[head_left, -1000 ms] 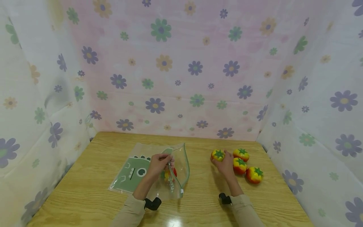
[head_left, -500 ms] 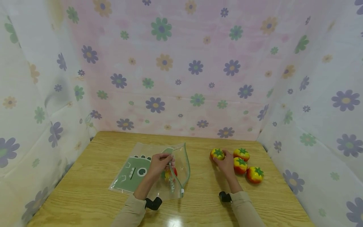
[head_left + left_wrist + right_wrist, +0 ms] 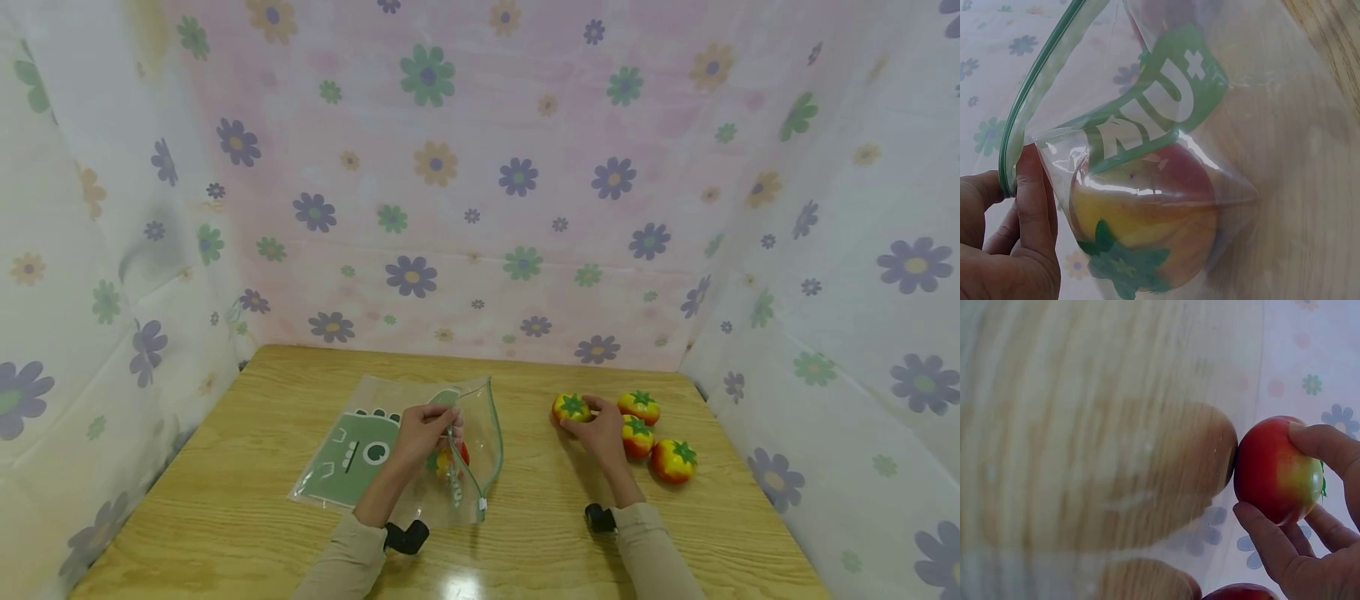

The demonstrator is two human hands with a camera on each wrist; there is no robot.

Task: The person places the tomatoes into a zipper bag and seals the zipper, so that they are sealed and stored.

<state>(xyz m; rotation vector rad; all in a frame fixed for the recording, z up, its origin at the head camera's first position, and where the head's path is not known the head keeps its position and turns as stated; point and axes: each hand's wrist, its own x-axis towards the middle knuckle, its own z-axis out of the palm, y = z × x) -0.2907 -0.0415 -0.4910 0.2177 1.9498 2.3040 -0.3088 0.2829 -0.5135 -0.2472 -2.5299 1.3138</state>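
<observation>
My left hand (image 3: 422,437) pinches the green-edged mouth of a clear zip bag (image 3: 352,458) printed with a green monster face, and the mouth gapes toward the right. A red and yellow toy tomato (image 3: 1147,219) with green leaves lies inside, seen through the plastic. With thumb and fingers my right hand (image 3: 602,432) grips another toy tomato (image 3: 1279,472), at the back right of the table. In the right wrist view, that tomato touches or nearly touches the table surface; whether it is lifted I cannot tell.
Several more toy tomatoes stand just right of my right hand, the nearest-front one (image 3: 673,462) a little apart. A white slider (image 3: 482,504) sits on the bag's zip. Flowered cloth (image 3: 465,250) walls off the wooden table (image 3: 525,550) at the back and sides.
The right hand has shifted the gripped toy tomato slightly left, away from the others. The left hand and the bag have stayed almost still.
</observation>
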